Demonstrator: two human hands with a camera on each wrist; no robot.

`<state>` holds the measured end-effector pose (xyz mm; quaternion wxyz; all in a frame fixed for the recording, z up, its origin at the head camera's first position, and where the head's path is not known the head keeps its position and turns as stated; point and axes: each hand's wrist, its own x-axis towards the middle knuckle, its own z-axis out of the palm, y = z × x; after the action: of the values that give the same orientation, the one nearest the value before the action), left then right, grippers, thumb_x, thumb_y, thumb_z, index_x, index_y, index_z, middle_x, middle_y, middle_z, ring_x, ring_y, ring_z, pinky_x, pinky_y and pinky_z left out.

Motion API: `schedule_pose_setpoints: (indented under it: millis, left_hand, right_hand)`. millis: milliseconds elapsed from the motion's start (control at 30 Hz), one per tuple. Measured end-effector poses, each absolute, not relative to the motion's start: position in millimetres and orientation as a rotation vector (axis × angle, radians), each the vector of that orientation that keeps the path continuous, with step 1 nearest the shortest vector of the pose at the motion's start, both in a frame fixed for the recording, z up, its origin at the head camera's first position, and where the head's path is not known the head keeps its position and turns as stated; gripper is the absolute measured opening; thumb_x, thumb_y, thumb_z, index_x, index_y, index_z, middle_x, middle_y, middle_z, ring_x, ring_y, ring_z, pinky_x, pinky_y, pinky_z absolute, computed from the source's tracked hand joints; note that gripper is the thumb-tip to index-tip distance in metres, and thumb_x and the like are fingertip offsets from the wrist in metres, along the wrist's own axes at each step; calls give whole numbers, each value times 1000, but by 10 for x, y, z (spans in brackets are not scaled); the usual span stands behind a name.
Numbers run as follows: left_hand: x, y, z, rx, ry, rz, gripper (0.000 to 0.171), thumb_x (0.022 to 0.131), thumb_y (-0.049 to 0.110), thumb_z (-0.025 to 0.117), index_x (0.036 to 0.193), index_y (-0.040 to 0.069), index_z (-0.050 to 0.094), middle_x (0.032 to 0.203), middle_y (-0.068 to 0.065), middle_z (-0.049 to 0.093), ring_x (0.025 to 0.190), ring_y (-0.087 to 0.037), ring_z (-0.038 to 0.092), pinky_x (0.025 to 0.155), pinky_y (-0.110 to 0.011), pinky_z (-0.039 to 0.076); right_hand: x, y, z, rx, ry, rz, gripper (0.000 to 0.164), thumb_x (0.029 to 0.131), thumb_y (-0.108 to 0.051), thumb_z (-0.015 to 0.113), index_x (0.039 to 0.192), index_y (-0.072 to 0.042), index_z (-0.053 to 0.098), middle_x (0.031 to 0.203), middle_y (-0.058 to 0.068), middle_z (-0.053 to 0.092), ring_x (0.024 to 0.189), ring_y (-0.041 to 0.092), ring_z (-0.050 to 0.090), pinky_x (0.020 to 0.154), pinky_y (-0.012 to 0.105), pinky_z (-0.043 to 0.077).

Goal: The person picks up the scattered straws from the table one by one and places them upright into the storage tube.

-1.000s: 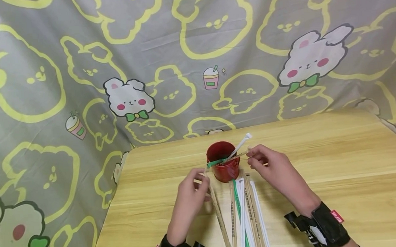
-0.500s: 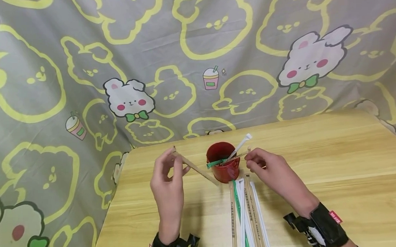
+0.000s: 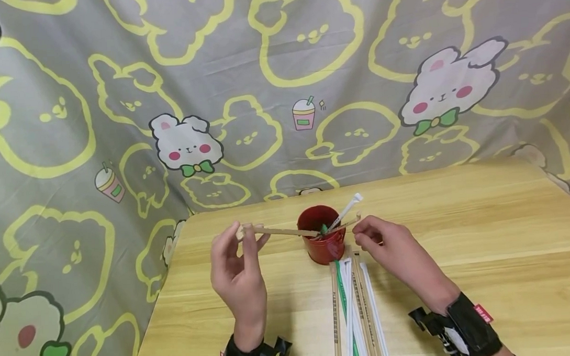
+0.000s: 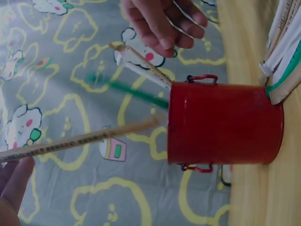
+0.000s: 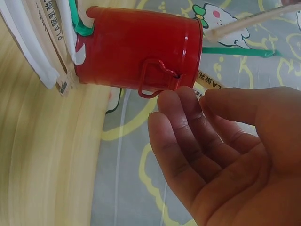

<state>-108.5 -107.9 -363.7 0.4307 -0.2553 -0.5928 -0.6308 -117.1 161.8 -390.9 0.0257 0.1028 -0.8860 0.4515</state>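
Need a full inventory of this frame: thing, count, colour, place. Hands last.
red bucket: one, red metal, small handles, stands mid-table.
straws in bucket: at least three, white, green, tan, leaning out of the rim.
held straw: one, tan paper-wrapped, tip at the bucket rim.
straw pile: several, white, tan, one green, flat on table in front of the bucket.
table: one, light wood.
backdrop cloth: one, grey with yellow and white bunny print, behind table.
wrist straps: two, black.
left hand: pinches the held straw.
right hand: beside the bucket, fingers loosely curled, empty.
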Motion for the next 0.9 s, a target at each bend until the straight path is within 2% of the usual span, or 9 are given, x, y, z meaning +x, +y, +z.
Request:
schedule_pose_setpoints:
  millis: [100,333,633,900]
  left_hand:
    - [-1096,-1083,-3691,-628,-1566,-1540,30,99,-19,61,129,-15,62,105,-27,59,102,-31,73,81,-46,62]
    - [-1127,-1081,-3845,-554,-1816,-1466,32,99,-12,67,126,3,73,109,-13,69,101,-29,72,80,-40,62]
    - [-1151,-1043,-3908,-494,-1995,-1403,22,102,-1,70,122,5,77,110,-7,72,100,-26,73,79,-36,62]
    - [-1199,-1030,-3958,-473,-2184,-1380,20,102,3,72,118,12,79,117,1,71,110,-14,70,91,-36,59]
  right_hand:
    - [-1169,1619,-3917,325,-2750,1398,11,107,-17,66,117,-14,72,100,-7,72,93,13,67,81,41,54]
    - [-1177,1649,-3963,338,-2852,1376,12,107,-21,67,114,-13,72,100,-3,72,92,16,65,79,40,53]
    - [-1183,1600,-4032,351,-2904,1397,11,106,-19,67,112,-11,72,99,0,73,89,14,66,76,39,53]
    - [-1201,1582,-4077,341,-2909,1425,14,106,-19,67,114,-7,72,100,1,72,86,14,64,72,37,53]
